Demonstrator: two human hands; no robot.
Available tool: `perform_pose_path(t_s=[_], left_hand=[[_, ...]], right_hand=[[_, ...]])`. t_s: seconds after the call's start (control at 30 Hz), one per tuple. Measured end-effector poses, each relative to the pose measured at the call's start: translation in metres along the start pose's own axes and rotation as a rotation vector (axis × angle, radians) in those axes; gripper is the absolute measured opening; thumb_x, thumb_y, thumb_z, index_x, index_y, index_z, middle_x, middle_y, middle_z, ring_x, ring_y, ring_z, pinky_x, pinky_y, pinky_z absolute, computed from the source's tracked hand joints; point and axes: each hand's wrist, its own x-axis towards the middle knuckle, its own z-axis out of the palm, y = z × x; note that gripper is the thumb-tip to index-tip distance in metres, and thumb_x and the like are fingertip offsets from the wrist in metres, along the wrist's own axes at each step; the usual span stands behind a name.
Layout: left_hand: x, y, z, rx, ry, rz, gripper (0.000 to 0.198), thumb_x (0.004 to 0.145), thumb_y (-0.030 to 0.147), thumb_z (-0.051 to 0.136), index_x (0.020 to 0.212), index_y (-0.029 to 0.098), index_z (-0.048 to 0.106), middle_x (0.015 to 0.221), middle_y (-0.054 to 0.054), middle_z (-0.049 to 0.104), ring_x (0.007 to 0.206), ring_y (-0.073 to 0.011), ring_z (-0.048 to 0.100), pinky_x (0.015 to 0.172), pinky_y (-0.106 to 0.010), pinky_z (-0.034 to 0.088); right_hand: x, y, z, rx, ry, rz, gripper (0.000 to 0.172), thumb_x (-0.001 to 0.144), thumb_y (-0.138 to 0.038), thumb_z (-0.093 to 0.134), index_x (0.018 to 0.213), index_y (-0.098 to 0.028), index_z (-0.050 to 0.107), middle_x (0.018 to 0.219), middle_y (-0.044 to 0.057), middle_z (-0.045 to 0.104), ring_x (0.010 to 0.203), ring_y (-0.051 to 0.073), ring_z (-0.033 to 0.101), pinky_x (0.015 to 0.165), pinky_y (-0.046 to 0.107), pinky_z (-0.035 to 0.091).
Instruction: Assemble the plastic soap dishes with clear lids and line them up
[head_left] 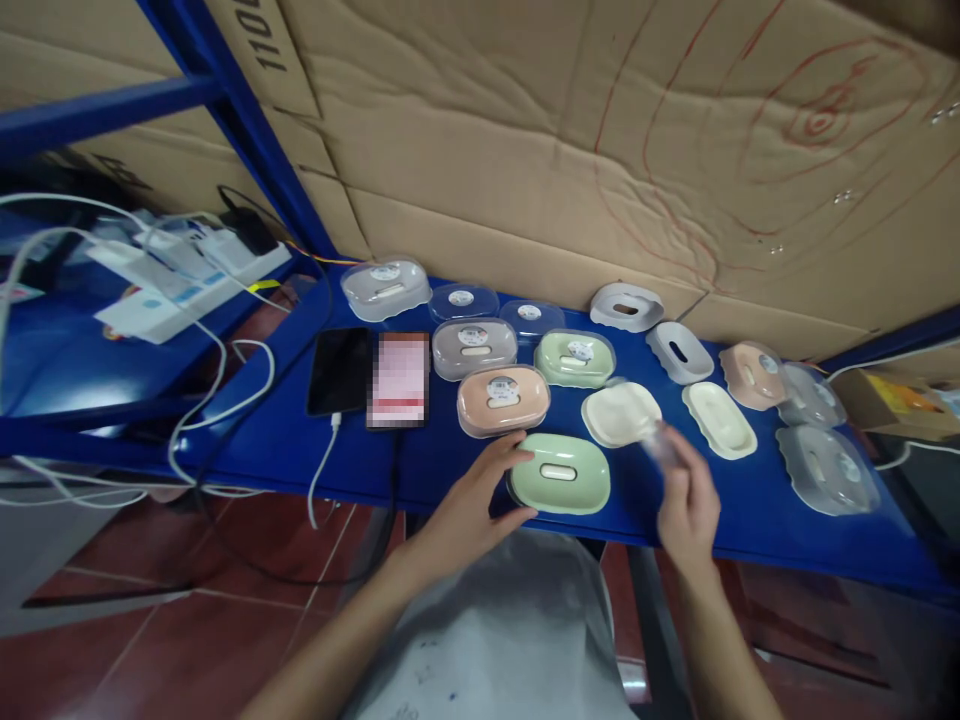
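Observation:
A light-green soap box (562,490) with a pale centre slot sits at the table's front edge. My left hand (484,485) grips its left end, fingers on the far side and thumb on the near side. To the right, my right hand (688,495) is closed on a clear plastic lid (660,447), which is blurred and only partly visible. Just behind that lid lies a cream tray (619,413). Beyond the green box stand a lidded peach soap box (504,405), a lidded grey one (474,352) and another green one (576,360) with a label.
Clear lids (465,302) lie at the back, with more (829,470) at the right. Grey shells (679,352) and a second cream tray (720,420) rest on the blue table (442,478). Two phones (339,372) and white cables (322,470) are at left, near a power strip (172,300).

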Motion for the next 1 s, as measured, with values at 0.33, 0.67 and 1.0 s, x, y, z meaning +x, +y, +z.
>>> perform_pose_path(t_s=[0.33, 0.67, 1.0], left_hand=[[0.003, -0.010, -0.006, -0.062, 0.002, 0.023, 0.077, 0.092, 0.026, 0.083, 0.159, 0.033, 0.045, 0.161, -0.014, 0.053, 0.150, -0.0323, 0.053, 0.123, -0.057, 0.047], [0.005, -0.009, -0.006, -0.044, -0.027, 0.039, 0.073, 0.091, 0.026, 0.085, 0.155, 0.034, 0.051, 0.159, -0.013, 0.054, 0.149, -0.0311, 0.054, 0.122, -0.056, 0.048], [0.007, -0.007, -0.006, -0.029, -0.054, 0.018, 0.073, 0.094, 0.024, 0.081, 0.157, 0.037, 0.047, 0.161, -0.011, 0.051, 0.150, -0.0300, 0.052, 0.124, -0.057, 0.046]], right_hand=[[-0.019, -0.053, 0.026, 0.047, -0.348, -0.383, 0.062, 0.105, -0.017, 0.052, 0.164, -0.036, 0.043, 0.158, 0.010, 0.055, 0.153, 0.033, 0.048, 0.127, 0.068, 0.040], [-0.019, -0.044, 0.025, -0.016, -0.371, -0.481, 0.065, 0.104, -0.024, 0.065, 0.164, -0.037, 0.044, 0.157, 0.009, 0.058, 0.154, 0.034, 0.048, 0.128, 0.070, 0.039], [-0.007, -0.043, 0.019, 0.011, -0.457, -0.348, 0.067, 0.107, -0.030, 0.062, 0.168, -0.040, 0.036, 0.164, 0.009, 0.048, 0.157, 0.033, 0.042, 0.124, 0.060, 0.048]])
